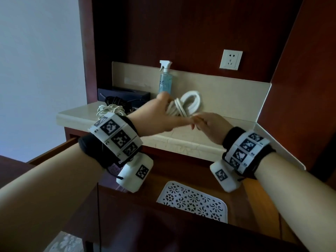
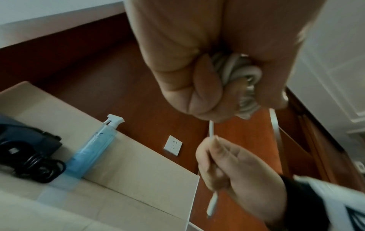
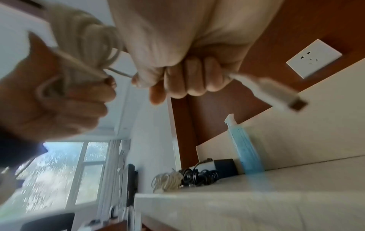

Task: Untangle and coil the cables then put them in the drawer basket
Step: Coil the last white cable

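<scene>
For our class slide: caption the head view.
Left hand grips a coiled white cable; right hand pinches its loose end above the counter.

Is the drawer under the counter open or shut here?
Open. The drawer stands pulled out below the counter edge, and the white patterned basket lies exposed inside, with no cable visible in it.

Left grip (image 1: 160, 113) and right grip (image 1: 209, 126) both clenched.

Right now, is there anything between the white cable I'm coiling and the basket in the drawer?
Nothing visible blocks it. The left hand grips the white cable coil above the counter, and the right hand pinches its loose end. The white basket sits below in the open drawer, uncovered.
</scene>
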Demonstrator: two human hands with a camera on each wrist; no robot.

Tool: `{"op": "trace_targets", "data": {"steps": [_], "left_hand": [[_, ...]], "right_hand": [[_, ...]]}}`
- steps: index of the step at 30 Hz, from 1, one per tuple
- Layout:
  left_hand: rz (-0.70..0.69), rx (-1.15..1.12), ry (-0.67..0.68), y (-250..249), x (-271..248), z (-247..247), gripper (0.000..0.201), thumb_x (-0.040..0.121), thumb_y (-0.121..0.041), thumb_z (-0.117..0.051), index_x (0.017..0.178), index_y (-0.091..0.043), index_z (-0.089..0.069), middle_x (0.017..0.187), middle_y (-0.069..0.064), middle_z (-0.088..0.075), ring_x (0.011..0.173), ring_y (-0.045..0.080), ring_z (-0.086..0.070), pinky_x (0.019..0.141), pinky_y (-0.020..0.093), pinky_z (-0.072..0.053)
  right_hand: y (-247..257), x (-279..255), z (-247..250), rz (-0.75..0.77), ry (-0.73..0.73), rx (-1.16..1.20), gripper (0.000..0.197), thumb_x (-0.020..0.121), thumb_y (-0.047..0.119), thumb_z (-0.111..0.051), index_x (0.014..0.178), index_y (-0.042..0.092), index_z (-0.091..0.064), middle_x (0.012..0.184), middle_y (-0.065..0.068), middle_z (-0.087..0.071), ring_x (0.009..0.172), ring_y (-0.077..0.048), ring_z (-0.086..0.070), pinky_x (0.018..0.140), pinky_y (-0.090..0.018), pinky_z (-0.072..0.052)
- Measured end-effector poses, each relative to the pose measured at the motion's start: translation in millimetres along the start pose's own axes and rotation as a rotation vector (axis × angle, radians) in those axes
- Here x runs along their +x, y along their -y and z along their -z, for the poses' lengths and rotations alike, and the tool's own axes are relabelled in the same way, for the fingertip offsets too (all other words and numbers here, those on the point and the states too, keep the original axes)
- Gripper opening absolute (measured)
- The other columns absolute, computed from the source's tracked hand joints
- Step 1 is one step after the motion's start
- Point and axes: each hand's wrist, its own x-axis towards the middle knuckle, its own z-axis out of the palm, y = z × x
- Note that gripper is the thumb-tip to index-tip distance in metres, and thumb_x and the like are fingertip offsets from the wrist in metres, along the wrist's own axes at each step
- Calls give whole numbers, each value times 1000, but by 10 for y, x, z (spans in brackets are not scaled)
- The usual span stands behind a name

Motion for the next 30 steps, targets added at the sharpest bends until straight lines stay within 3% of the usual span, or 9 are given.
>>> {"op": "trace_targets", "data": {"steps": [3, 7, 12, 16, 19, 21, 24, 27, 30], "left_hand": [[106, -271, -112, 101, 110, -46, 64, 80, -34, -71, 126, -15, -32, 78, -1, -60, 57, 7, -53, 51, 21, -46], [160, -210, -138, 272, 204, -155, 56, 81, -33, -71, 115, -19, -28, 80, 1, -57, 56, 9, -49, 46, 18, -42], [49, 175, -5, 400, 240, -202, 53, 81, -30, -71, 106, -12, -28, 80, -2, -49, 58, 8, -46, 46, 11, -39], [28, 422, 208, 469, 188, -211, 54, 79, -33, -72, 104, -15, -29, 78, -2, -54, 66, 13, -51, 54, 15, -38], [11, 354, 247, 458, 132, -256, 57, 78, -33, -74, 115, -19, -32, 97, 1, -60, 85, 17, -59, 72, 26, -48], [-17, 340, 280, 399, 106, -289, 73, 78, -34, -74, 133, -21, -28, 114, -2, -57, 100, 16, -57, 87, 30, -46], [-37, 309, 256, 312, 66, -292, 67, 76, -43, -72, 126, -28, -31, 101, -6, -56, 88, 12, -56, 74, 23, -43], [-96, 264, 198, 286, 3, -260, 47, 74, -58, -54, 99, -24, -33, 80, -6, -53, 66, 7, -51, 57, 20, -39], [-149, 208, 162, 297, -30, -275, 39, 81, -58, -38, 96, -22, -34, 73, -6, -52, 58, 6, -47, 55, 21, -37]], "right_hand": [[170, -87, -132, -19, 99, -142, 26, 100, 34, -29, 94, 22, -52, 78, 5, -54, 73, -15, -50, 68, -28, -36], [289, -124, -167, 164, 18, -525, 30, 101, 29, -26, 113, 17, -50, 84, 0, -56, 72, -22, -51, 60, -30, -38], [251, -146, 71, 367, 9, -726, 32, 100, 29, -27, 102, 18, -57, 86, 0, -60, 82, -23, -54, 58, -31, -33], [292, -134, 249, 545, -135, -731, 38, 84, 33, -35, 62, 25, -65, 54, 6, -56, 48, -18, -52, 51, -21, -28], [351, -77, 275, 641, -121, -629, 35, 81, 34, -38, 61, 28, -66, 53, 8, -55, 49, -17, -52, 54, -23, -31], [415, -34, 305, 555, -80, -502, 32, 85, 37, -43, 74, 27, -71, 67, 9, -61, 62, -15, -55, 62, -26, -33], [323, -7, 330, 267, -55, -237, 20, 90, 36, -55, 92, 26, -72, 85, 12, -64, 83, -10, -56, 74, -27, -41], [193, -24, 308, 53, -37, 124, 9, 83, 30, -66, 83, 23, -71, 72, 14, -62, 68, -4, -57, 70, -22, -46], [109, -27, 227, -76, -5, 335, 7, 80, 29, -69, 75, 23, -67, 61, 5, -61, 52, 1, -53, 58, -15, -46]]}}
